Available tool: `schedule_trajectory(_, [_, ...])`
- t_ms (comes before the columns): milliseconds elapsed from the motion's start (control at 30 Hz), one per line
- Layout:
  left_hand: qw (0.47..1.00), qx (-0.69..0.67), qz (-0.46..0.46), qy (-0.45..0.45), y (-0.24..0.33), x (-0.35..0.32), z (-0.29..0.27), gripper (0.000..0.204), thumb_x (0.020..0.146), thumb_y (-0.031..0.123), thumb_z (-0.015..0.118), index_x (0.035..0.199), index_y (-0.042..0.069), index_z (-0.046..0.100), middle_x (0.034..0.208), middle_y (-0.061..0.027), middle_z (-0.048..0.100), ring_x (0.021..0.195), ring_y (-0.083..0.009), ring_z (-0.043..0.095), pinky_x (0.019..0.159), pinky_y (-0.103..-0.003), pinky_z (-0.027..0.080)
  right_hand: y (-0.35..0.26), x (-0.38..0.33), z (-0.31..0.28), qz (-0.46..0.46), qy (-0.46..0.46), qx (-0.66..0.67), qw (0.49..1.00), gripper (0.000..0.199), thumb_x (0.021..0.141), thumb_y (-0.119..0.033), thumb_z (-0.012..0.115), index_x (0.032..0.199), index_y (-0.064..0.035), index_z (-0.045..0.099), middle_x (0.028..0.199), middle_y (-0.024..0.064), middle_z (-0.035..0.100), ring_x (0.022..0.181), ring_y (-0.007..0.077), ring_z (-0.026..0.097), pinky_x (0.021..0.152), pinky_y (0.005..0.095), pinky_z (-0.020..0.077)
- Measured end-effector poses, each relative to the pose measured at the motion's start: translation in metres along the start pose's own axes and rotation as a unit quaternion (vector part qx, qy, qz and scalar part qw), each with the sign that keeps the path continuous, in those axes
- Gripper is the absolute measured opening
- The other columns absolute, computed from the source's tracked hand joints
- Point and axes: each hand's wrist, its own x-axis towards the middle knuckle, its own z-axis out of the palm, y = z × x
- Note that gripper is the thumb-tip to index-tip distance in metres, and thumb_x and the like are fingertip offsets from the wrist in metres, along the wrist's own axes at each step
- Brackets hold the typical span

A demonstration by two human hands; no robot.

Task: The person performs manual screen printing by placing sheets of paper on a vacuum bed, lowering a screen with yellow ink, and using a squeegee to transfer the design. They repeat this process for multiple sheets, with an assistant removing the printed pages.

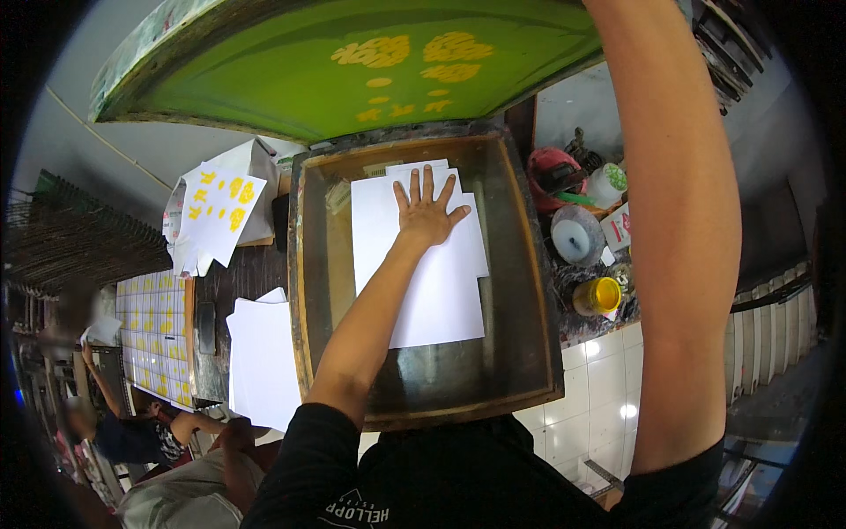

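My left hand (426, 216) lies flat, fingers spread, on a sheet of white paper (414, 304). Other white pieces show from beneath the sheet, at its top and right edges. They rest on the glass of a wooden-framed printing table (352, 401). Beyond the table, a green printing screen (291, 84) with yellow flower-like shapes is tilted up. My right forearm (679, 220) reaches up past the screen's right end; the hand is outside the picture, so its hold is hidden.
A printed sheet (216, 207) with yellow shapes hangs over a bag at left. Below it lies a white paper stack (262, 361). A yellow ink jar (597, 297) and a round tub (577, 236) stand at right. People (159, 432) are at lower left.
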Motion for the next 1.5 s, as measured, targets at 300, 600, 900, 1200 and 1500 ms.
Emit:
schedule_trajectory(300, [0.903,-0.38,0.063,0.19,0.006,-0.049,-0.074,0.08,0.104,0.063,0.042,0.164,0.014,0.024,0.163,-0.0259,0.032,0.153,-0.0392,0.027,0.122,-0.057,0.022,-0.031,-0.035,-0.017,0.1,-0.069,0.022,0.992,0.032,0.093,-0.014,0.059,0.104,0.0128,0.071,0.104,0.0356,0.07,0.097,0.0449,0.07,0.091,0.0502,0.054])
schedule_trajectory(600, [0.647,-0.735,0.115,0.169,-0.036,-0.329,-0.088,0.045,0.103,0.035,0.061,0.12,-0.007,0.062,0.112,-0.0282,0.072,0.098,-0.0358,0.073,0.091,-0.049,0.057,-0.065,-0.205,0.02,0.036,-0.099,0.064,0.992,0.025,0.094,-0.015,0.065,0.115,-0.0036,0.058,0.112,0.0136,0.067,0.115,0.0366,0.059,0.097,0.0479,0.0405])
schedule_trajectory(900, [0.374,-0.908,-0.18,-0.061,-0.025,-0.376,0.059,0.017,0.098,0.013,0.059,0.101,-0.003,0.065,0.13,-0.0328,0.064,0.121,-0.0388,0.067,0.103,-0.047,0.056,-0.063,-0.355,0.139,0.13,-0.426,0.145,0.883,0.053,0.08,-0.029,0.084,0.116,-0.0004,0.056,0.114,0.0233,0.066,0.113,0.0431,0.06,0.097,0.0509,0.0445])
schedule_trajectory(1200, [0.315,-0.909,-0.25,-0.106,-0.031,-0.372,0.081,0.047,0.091,0.01,0.054,0.131,-0.016,0.054,0.132,-0.0282,0.064,0.119,-0.0353,0.066,0.109,-0.045,0.049,-0.08,-0.39,0.157,0.016,-0.325,0.072,0.943,0.043,0.079,-0.024,0.079,0.109,-0.0016,0.057,0.098,0.0172,0.059,0.095,0.0353,0.057,0.082,0.0478,0.0408])
schedule_trajectory(1500, [0.368,-0.879,-0.266,-0.148,-0.035,-0.374,0.087,0.053,0.099,0.018,0.036,0.135,-0.018,0.051,0.135,-0.0285,0.063,0.117,-0.0346,0.066,0.107,-0.044,0.049,-0.008,-0.308,0.233,-0.014,-0.234,-0.012,0.972,0.037,0.08,-0.022,0.077,0.107,-0.0045,0.058,0.099,0.0148,0.059,0.095,0.0324,0.056,0.081,0.0452,0.0407])
